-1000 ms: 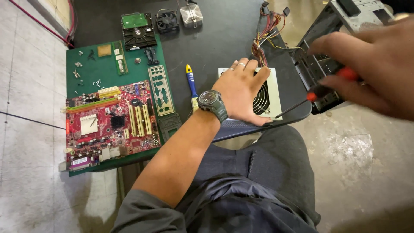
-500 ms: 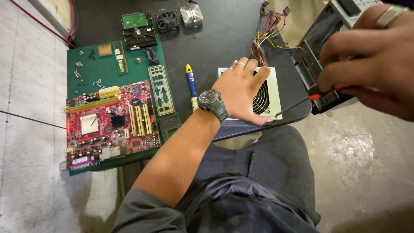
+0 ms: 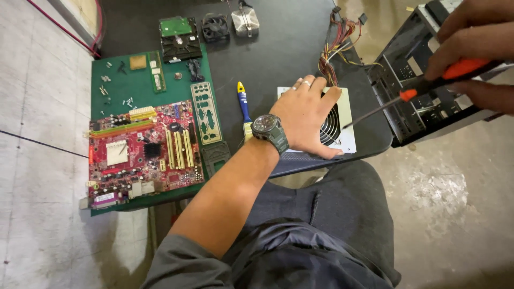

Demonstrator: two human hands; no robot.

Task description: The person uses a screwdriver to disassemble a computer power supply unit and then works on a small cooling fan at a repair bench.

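Observation:
My left hand (image 3: 308, 118) lies flat on a white power supply unit (image 3: 342, 136) with a round fan grille, near the front edge of a dark table (image 3: 284, 48). A dark wristwatch (image 3: 269, 128) is on that wrist. My right hand (image 3: 474, 53), at the upper right, grips a screwdriver (image 3: 423, 88) with an orange and black handle. Its thin shaft slants down to the left, and the tip hovers at the supply's right edge. A bundle of coloured wires (image 3: 340, 40) runs from the back of the supply.
A red motherboard (image 3: 144, 152) lies on a green mat (image 3: 134, 85) at left, with small screws, memory sticks and a metal port plate (image 3: 206, 112). A yellow-and-blue brush (image 3: 243, 104), a hard drive (image 3: 179, 37), a fan (image 3: 215, 27) and an open computer case (image 3: 423, 101) are around.
My right hand has lifted toward the upper right and shifted its grip on the screwdriver, whose tip stays near the supply's right edge. My left hand has stayed on the power supply.

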